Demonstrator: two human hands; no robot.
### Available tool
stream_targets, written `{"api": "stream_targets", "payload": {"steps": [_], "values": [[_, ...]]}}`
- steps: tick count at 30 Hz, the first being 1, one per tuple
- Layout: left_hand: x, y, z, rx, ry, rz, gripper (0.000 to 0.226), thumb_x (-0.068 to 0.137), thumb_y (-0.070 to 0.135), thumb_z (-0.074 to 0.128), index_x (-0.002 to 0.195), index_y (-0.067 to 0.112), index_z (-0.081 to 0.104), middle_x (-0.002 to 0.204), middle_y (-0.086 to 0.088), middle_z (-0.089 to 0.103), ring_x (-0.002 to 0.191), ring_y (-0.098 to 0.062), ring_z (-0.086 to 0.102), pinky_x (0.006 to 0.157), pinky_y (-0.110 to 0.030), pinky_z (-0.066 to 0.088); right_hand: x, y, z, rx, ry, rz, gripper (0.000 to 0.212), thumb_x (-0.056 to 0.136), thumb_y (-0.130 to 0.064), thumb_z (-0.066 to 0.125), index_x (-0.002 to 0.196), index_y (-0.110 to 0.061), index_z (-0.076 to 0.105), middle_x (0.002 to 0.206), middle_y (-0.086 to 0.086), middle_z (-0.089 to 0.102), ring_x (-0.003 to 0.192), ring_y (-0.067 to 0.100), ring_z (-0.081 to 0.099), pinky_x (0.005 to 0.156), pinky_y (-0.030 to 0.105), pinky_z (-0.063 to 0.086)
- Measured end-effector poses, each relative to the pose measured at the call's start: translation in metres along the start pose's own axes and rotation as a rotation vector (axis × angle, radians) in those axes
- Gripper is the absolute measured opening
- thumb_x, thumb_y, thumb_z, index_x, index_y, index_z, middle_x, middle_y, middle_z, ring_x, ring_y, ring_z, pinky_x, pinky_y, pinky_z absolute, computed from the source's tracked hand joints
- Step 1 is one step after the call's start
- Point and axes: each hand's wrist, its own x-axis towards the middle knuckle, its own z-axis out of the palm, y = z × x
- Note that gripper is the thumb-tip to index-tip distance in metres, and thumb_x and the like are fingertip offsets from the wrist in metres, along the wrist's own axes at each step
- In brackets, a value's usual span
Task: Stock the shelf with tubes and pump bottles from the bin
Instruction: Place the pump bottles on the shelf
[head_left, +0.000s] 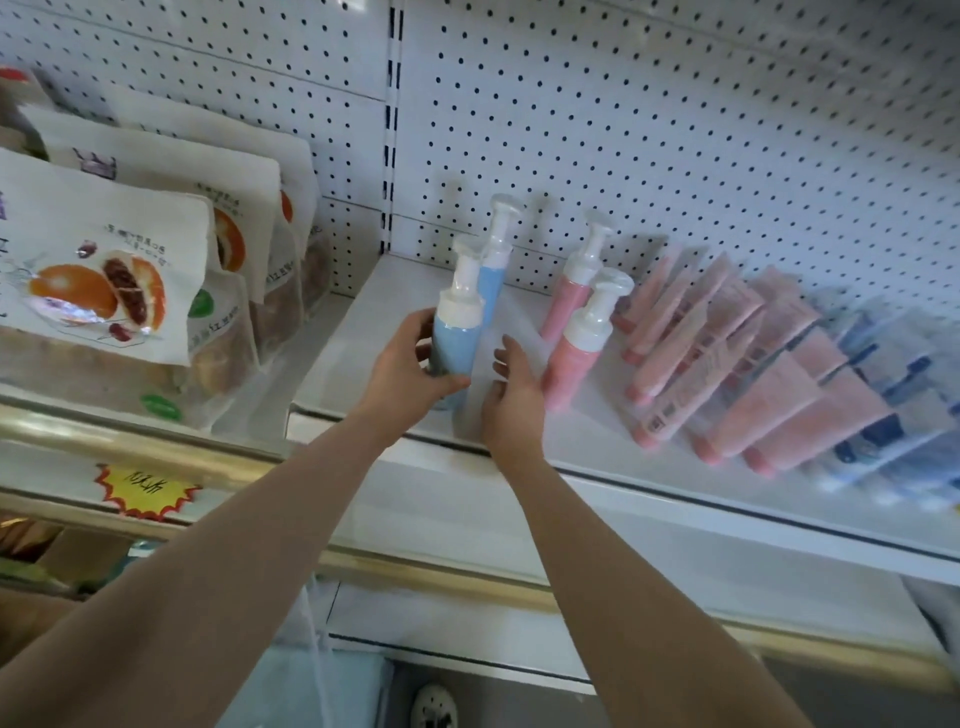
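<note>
Head view: left hand (410, 364) is gripping the blue pump bottle (457, 343) low on its body, upright near the shelf (363, 322) front, right hand (511, 395) hovering open-fingered alongside; smooth, rigid, probably light plastic, tall and tippy.

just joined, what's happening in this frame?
A person is stocking the white shelf. Their left hand grips a blue pump bottle near the front edge, ahead of a second blue bottle. The right hand is open beside it. Two pink pump bottles stand to the right; pink tubes lie further along.
</note>
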Motion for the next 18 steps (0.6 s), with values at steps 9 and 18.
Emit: {"api": "stream_targets", "payload": {"steps": [9,18], "values": [[-0.001,-0.006,0.029,0.05,0.008,0.05,0.074,0.068,0.003,0.081,0.132,0.018,0.046,0.117,0.0,0.061,0.106,-0.021,0.059,0.091,-0.035,0.053,-0.026,0.018,-0.028,-0.013,0.023,0.026,0.052,0.097,0.001,0.038,0.142,-0.023,0.045,0.132,0.001,0.056,0.12,0.013,0.053,0.085,0.004,0.035],[-0.018,-0.003,0.021,0.15,0.14,0.062,0.078,0.073,0.011,0.08,0.14,0.019,0.04,0.129,0.002,0.049,0.114,-0.01,0.049,0.098,-0.023,0.038,-0.046,0.017,-0.045,-0.099,0.137,-0.124,0.056,0.088,0.013,0.04,0.134,-0.016,0.054,0.129,0.002,0.061,0.117,0.014,0.057,0.1,0.031,0.047]]}}
